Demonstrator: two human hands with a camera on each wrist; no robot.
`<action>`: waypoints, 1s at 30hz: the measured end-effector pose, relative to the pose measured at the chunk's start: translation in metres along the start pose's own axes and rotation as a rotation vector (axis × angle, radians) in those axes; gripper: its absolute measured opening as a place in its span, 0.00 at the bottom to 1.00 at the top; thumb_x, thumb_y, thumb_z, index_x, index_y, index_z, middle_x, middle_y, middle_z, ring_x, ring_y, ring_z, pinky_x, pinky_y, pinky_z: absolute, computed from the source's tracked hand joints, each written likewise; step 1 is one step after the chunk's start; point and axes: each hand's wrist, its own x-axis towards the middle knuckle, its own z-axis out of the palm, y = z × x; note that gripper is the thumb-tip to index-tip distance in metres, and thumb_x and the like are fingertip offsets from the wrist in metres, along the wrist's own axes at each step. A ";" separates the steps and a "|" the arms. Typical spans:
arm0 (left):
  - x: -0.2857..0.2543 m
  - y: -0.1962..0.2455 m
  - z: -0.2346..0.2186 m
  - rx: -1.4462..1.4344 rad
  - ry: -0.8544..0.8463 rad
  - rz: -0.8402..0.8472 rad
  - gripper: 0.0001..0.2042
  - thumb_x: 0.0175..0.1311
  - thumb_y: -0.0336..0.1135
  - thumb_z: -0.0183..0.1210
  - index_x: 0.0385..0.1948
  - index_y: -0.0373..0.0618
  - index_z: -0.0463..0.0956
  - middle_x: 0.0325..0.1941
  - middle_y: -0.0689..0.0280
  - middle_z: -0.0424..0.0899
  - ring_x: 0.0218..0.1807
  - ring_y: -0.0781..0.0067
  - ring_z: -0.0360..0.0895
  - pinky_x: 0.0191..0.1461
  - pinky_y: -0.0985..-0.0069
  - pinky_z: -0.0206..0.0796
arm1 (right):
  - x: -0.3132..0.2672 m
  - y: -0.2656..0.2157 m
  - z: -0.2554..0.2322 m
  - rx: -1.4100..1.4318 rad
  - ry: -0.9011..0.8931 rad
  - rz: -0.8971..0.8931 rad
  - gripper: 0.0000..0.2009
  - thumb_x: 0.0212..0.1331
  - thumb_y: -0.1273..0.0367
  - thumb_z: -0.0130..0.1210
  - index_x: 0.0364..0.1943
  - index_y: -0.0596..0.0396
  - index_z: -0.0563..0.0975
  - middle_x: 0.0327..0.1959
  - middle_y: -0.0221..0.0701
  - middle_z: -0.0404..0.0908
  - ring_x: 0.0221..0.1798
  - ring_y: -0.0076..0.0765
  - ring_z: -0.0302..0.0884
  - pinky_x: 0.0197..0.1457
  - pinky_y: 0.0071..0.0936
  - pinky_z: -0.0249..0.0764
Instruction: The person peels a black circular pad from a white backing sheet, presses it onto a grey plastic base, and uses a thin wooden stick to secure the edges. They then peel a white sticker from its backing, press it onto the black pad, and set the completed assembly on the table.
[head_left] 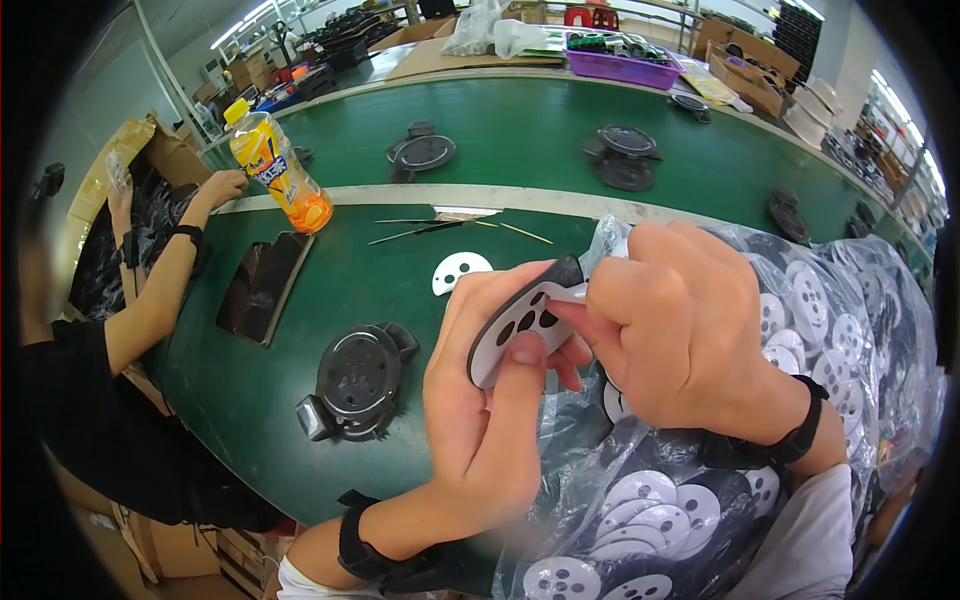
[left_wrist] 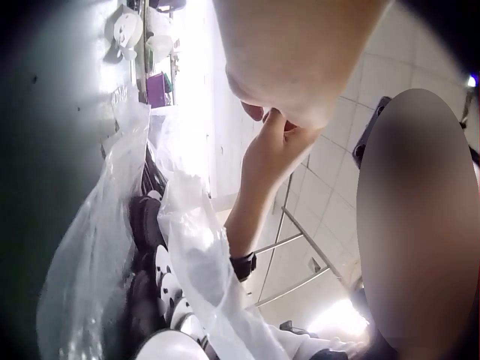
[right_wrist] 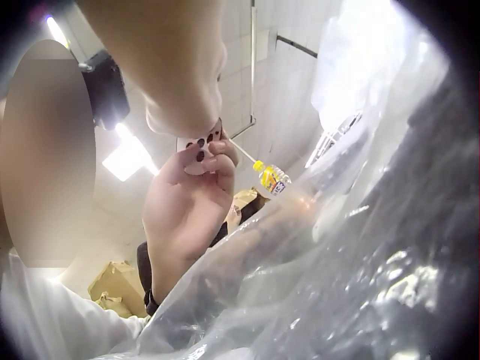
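My left hand [head_left: 490, 390] holds a round pad [head_left: 500, 345] with a white face, a dark back and several dark holes, tilted up above the table. The left thumb presses on its white face. My right hand [head_left: 670, 320] is at the pad's upper right edge, its thumb and curled forefinger pinching a lifted bit of the white backing [head_left: 572, 292]. In the right wrist view, the holed white face [right_wrist: 196, 161] shows between the left fingers. The left wrist view hides the pad behind the hands. A loose white holed disc [head_left: 460, 270] lies beyond the left hand.
Clear plastic bags [head_left: 800, 290] of similar pads cover the right side. A black round device [head_left: 360, 375] lies left of my hands. Farther left are a phone [head_left: 264, 288], a drink bottle [head_left: 278, 165] and another person's arm [head_left: 160, 300]. Tweezers [head_left: 415, 232] lie ahead; more devices [head_left: 625, 150] sit beyond.
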 end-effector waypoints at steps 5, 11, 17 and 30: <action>-0.003 0.002 0.000 -0.165 -0.042 -0.043 0.18 0.64 0.33 0.43 0.53 0.33 0.61 0.44 0.58 0.70 0.37 0.71 0.71 0.44 0.75 0.64 | 0.000 0.001 0.004 0.039 0.028 -0.003 0.18 0.34 0.76 0.63 0.33 0.59 0.68 0.16 0.30 0.61 0.14 0.32 0.58 0.15 0.28 0.55; 0.021 0.016 -0.022 -0.134 -0.128 -0.231 0.25 0.64 0.49 0.38 0.48 0.32 0.66 0.46 0.57 0.73 0.45 0.69 0.71 0.54 0.72 0.59 | 0.002 0.017 0.009 -0.002 0.024 -0.193 0.14 0.26 0.72 0.55 0.26 0.56 0.75 0.13 0.24 0.56 0.15 0.26 0.55 0.16 0.23 0.51; 0.038 0.022 -0.031 0.022 -0.258 -0.270 0.07 0.62 0.25 0.50 0.36 0.32 0.75 0.34 0.67 0.77 0.37 0.84 0.72 0.39 0.87 0.64 | -0.001 0.024 0.013 -0.010 0.030 -0.288 0.13 0.25 0.68 0.55 0.24 0.50 0.75 0.13 0.21 0.55 0.16 0.25 0.54 0.17 0.21 0.49; 0.064 0.007 -0.090 0.332 0.265 -0.121 0.10 0.65 0.35 0.49 0.31 0.38 0.74 0.22 0.72 0.73 0.18 0.87 0.61 0.21 0.87 0.51 | -0.005 0.032 0.014 0.053 -0.155 -0.160 0.11 0.37 0.72 0.56 0.29 0.52 0.72 0.17 0.25 0.63 0.23 0.31 0.65 0.25 0.26 0.62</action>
